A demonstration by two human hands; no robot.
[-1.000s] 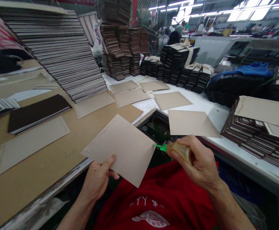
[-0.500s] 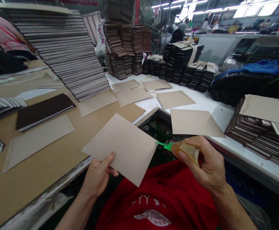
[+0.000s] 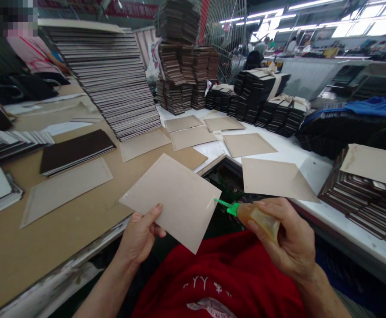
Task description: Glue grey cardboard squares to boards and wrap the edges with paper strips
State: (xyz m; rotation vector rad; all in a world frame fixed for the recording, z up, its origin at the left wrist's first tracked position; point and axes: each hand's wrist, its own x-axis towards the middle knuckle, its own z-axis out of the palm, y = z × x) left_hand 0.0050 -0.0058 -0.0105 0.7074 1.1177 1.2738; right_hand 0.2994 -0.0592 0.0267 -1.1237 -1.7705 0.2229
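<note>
My left hand (image 3: 140, 236) grips a tan square cardboard sheet (image 3: 173, 198) by its lower edge, thumb on top, and holds it above my lap. My right hand (image 3: 289, 238) is closed round a small amber glue bottle (image 3: 257, 218) with a green nozzle (image 3: 224, 205). The nozzle tip sits at the sheet's right edge, where a shiny line of glue shows.
Several tan sheets (image 3: 249, 144) lie spread on the white table (image 3: 289, 150) ahead. A tall leaning stack of boards (image 3: 110, 75) stands on the brown table (image 3: 47, 229) at left, bundled dark stacks (image 3: 259, 95) farther back. More boards (image 3: 361, 194) are piled at right. A person in pink (image 3: 34, 53) is at far left.
The view has tilted and shifted, so everything sits slightly lower and to the right. The nozzle stays at the sheet's right edge; both hands keep their hold.
</note>
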